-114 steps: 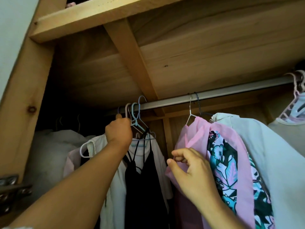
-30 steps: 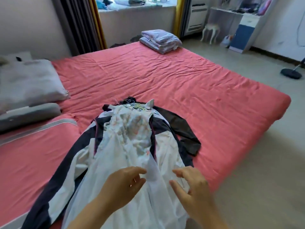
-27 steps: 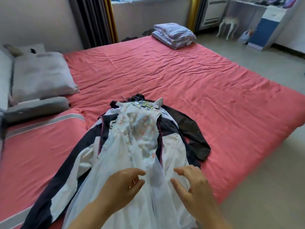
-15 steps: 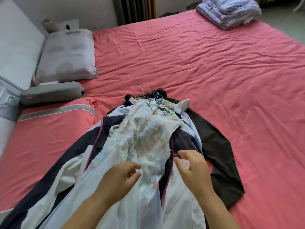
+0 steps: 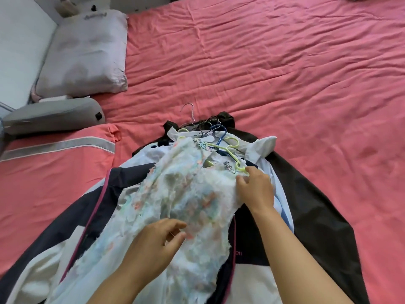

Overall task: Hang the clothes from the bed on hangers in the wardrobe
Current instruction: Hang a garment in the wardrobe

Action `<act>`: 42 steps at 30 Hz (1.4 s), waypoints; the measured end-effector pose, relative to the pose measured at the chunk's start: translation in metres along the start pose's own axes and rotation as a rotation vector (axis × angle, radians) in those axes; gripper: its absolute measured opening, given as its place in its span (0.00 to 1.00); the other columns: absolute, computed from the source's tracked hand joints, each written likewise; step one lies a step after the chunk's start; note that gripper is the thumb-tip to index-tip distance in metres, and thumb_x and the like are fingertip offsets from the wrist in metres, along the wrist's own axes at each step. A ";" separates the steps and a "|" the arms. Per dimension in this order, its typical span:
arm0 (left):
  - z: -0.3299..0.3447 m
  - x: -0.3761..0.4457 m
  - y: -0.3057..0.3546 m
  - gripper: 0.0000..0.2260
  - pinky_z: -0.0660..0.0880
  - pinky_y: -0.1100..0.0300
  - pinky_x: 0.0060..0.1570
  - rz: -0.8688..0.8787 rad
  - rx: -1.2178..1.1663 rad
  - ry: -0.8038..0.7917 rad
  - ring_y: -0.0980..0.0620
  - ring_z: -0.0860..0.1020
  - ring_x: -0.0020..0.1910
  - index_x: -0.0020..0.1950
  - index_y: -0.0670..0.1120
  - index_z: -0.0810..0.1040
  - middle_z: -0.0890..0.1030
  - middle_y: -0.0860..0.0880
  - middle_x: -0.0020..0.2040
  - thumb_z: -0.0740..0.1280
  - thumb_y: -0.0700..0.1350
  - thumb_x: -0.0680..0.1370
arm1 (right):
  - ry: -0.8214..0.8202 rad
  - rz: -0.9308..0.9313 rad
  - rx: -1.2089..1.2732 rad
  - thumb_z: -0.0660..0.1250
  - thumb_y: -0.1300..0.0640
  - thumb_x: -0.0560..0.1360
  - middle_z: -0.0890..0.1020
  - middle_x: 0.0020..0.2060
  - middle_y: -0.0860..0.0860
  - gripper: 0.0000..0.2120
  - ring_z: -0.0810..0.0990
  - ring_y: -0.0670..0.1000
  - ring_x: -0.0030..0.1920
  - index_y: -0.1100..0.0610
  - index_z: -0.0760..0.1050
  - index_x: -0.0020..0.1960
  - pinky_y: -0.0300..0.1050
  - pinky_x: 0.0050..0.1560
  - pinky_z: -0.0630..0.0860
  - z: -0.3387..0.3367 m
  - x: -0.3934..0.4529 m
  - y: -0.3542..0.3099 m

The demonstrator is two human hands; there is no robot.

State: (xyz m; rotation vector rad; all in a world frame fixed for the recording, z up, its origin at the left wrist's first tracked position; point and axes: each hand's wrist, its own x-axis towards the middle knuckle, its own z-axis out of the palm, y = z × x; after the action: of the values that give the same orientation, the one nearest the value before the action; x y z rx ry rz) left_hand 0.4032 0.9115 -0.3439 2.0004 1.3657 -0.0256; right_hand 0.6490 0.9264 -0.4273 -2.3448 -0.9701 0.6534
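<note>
A pile of clothes lies on the red bed (image 5: 285,73). On top is a pale floral dress (image 5: 179,194) on a yellow hanger (image 5: 228,148). Under it lie a navy and white jacket (image 5: 96,207) and a dark brown garment (image 5: 306,194). A blue hanger (image 5: 219,130) and a wire hanger (image 5: 190,110) stick out at the pile's far end. My right hand (image 5: 256,187) grips the dress's shoulder at the yellow hanger's tip. My left hand (image 5: 157,242) rests on the middle of the dress, fingers loosely curled with nothing between them.
A grey pillow (image 5: 85,53) and a grey bolster (image 5: 52,116) lie at the bed's far left by the wall. A folded red quilt with a grey stripe (image 5: 54,172) lies left of the pile. Bare sheet stretches to the right and beyond.
I have turned from the wardrobe to the bed and leaned in over the pile. My right hand moved forward up the dress to its shoulder and closed there. My left hand stays on the dress.
</note>
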 end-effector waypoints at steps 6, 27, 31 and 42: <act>-0.010 0.012 -0.011 0.07 0.74 0.65 0.48 -0.006 0.025 0.015 0.65 0.76 0.49 0.51 0.63 0.76 0.79 0.63 0.46 0.67 0.51 0.76 | -0.081 0.034 -0.252 0.64 0.54 0.75 0.70 0.61 0.58 0.18 0.66 0.61 0.63 0.59 0.65 0.62 0.54 0.60 0.63 0.024 0.022 -0.005; -0.157 -0.041 0.062 0.33 0.44 0.59 0.74 0.563 0.135 0.755 0.48 0.50 0.76 0.76 0.46 0.55 0.57 0.44 0.76 0.57 0.61 0.75 | 0.339 -0.352 0.409 0.71 0.45 0.67 0.77 0.33 0.46 0.07 0.76 0.47 0.33 0.46 0.76 0.35 0.48 0.35 0.73 -0.175 -0.185 -0.102; -0.196 -0.098 0.080 0.31 0.41 0.52 0.72 0.770 0.150 0.779 0.48 0.53 0.75 0.73 0.46 0.62 0.65 0.46 0.72 0.54 0.63 0.76 | 0.519 -0.385 0.365 0.69 0.44 0.63 0.78 0.35 0.44 0.07 0.76 0.45 0.33 0.46 0.77 0.36 0.43 0.35 0.72 -0.212 -0.287 -0.130; -0.220 -0.312 0.109 0.25 0.67 0.51 0.52 1.367 -0.184 0.549 0.42 0.71 0.51 0.57 0.44 0.76 0.75 0.44 0.50 0.62 0.62 0.71 | 1.124 -0.171 0.181 0.75 0.44 0.64 0.77 0.35 0.40 0.10 0.77 0.44 0.35 0.47 0.76 0.38 0.50 0.37 0.79 -0.229 -0.635 -0.186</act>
State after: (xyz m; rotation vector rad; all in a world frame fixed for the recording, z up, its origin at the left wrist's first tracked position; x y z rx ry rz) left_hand 0.2767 0.7601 0.0010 2.4368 -0.0102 1.2572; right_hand 0.2960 0.5059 0.0066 -1.9402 -0.5135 -0.5993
